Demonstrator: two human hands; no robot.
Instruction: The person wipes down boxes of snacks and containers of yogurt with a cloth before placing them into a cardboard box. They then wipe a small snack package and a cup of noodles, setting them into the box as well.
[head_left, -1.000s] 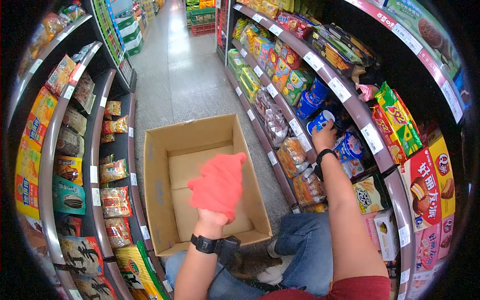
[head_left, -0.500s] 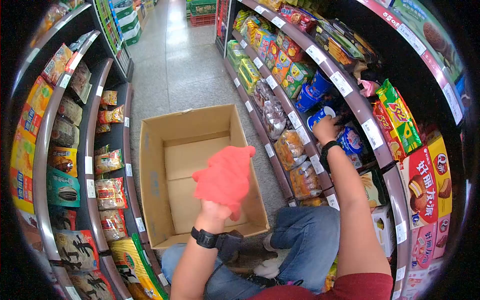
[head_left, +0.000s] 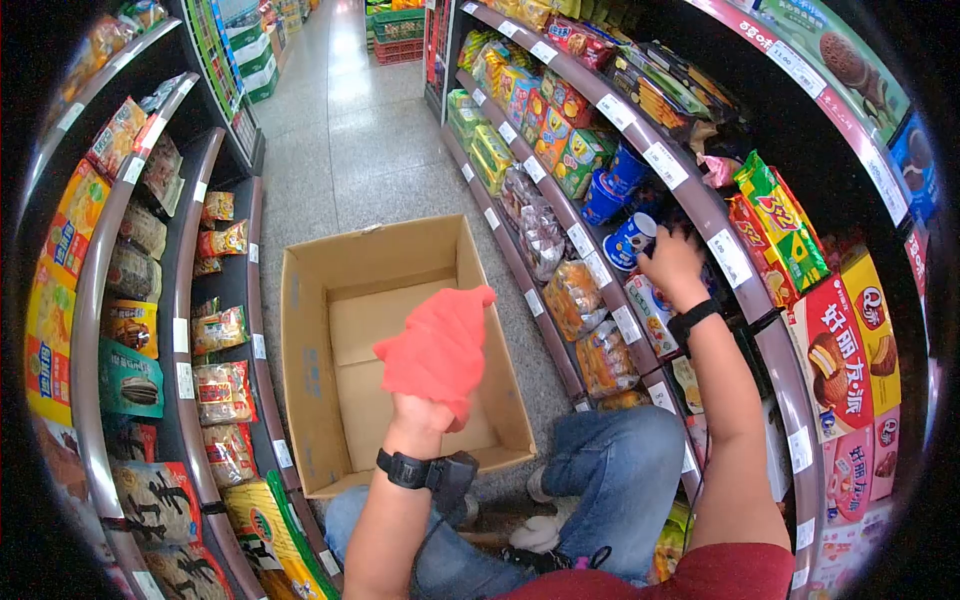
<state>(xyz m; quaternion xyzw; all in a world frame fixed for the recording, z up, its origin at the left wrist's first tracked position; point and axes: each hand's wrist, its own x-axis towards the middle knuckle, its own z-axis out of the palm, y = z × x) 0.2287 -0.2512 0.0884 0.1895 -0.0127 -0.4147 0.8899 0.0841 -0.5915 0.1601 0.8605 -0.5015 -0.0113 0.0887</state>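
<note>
A red cloth (head_left: 440,345) is draped over my left hand (head_left: 418,412), which holds it above an open cardboard box (head_left: 302,385). The cloth hides most of those fingers. On the right, my right hand (head_left: 672,265) reaches into a lower shelf beside a blue cup-shaped snack tub (head_left: 628,243) lying tilted. Its thumb is close to the tub's pale end, and the fingers are spread apart toward the shelf's dark inside. I cannot tell whether they touch the tub. Two more blue tubs (head_left: 604,198) stand just beyond it.
Shelves with packaged snacks line both sides. Bagged bread (head_left: 604,355) lies on the low right shelf, and a red pie box (head_left: 838,365) stands farther right. Bagged goods (head_left: 222,392) fill the left shelves. Tiled floor (head_left: 345,130) runs ahead between them toward stacked crates (head_left: 398,38).
My right hand has shifted right and slightly down, off the tilted blue tub, which now shows more of its side. My left hand with the cloth has moved slightly left.
</note>
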